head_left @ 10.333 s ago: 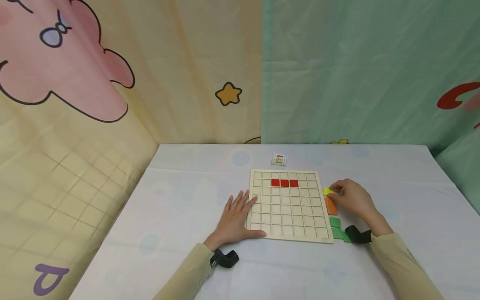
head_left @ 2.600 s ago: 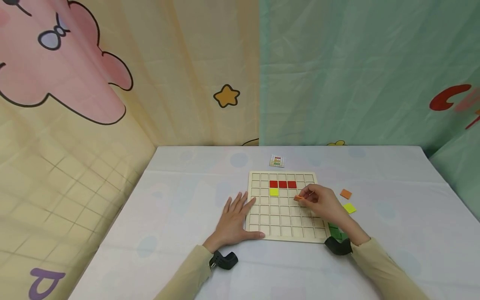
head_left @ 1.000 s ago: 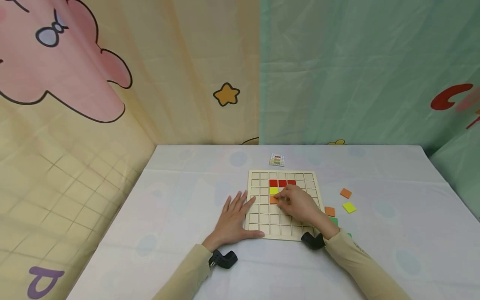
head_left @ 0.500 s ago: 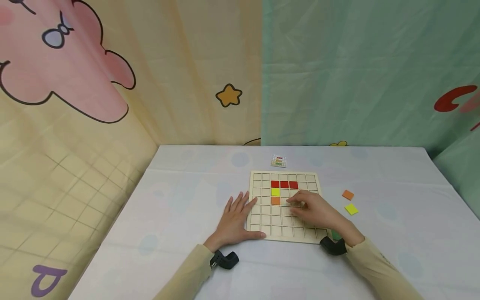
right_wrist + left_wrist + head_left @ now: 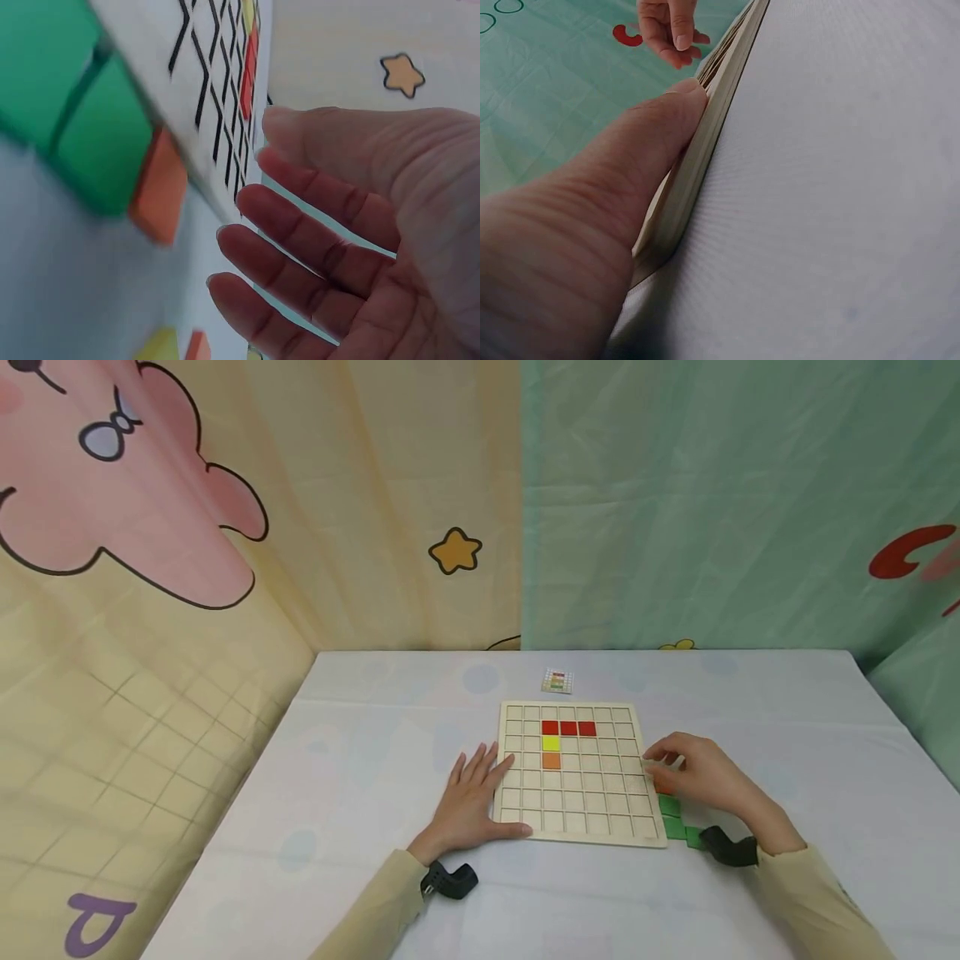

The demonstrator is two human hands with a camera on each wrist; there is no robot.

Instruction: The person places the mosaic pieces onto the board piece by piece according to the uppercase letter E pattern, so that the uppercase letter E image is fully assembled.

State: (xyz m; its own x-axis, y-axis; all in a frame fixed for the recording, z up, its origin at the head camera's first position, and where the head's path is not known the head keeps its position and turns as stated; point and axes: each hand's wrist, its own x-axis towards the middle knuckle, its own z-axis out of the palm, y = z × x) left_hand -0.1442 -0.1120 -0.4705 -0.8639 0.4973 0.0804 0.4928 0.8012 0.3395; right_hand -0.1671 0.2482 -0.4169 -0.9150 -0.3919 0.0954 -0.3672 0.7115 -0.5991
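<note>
A pale wooden grid board [image 5: 603,793] lies on the table. Three red square tiles [image 5: 568,728] form a row in it, with a yellow tile [image 5: 551,743] and an orange tile [image 5: 551,761] below the leftmost one. My left hand [image 5: 467,806] rests spread on the board's left side, thumb at its front edge. Just past the right edge hovers my right hand [image 5: 705,777], fingers loosely bent and nothing between them in the right wrist view. Close by it are a loose orange tile [image 5: 161,187] and several green tiles [image 5: 672,827].
Behind the board lies a small pattern card [image 5: 557,681] with a coloured grid. A loose yellow tile [image 5: 157,345] and another orange tile [image 5: 198,346] lie farther off; my right hand hides them in the head view. Printed curtains hang behind the table.
My right hand let go of the orange tile, now in the cell under the yellow one, and moved right, off the board, to the loose tiles. The left hand stayed put.
</note>
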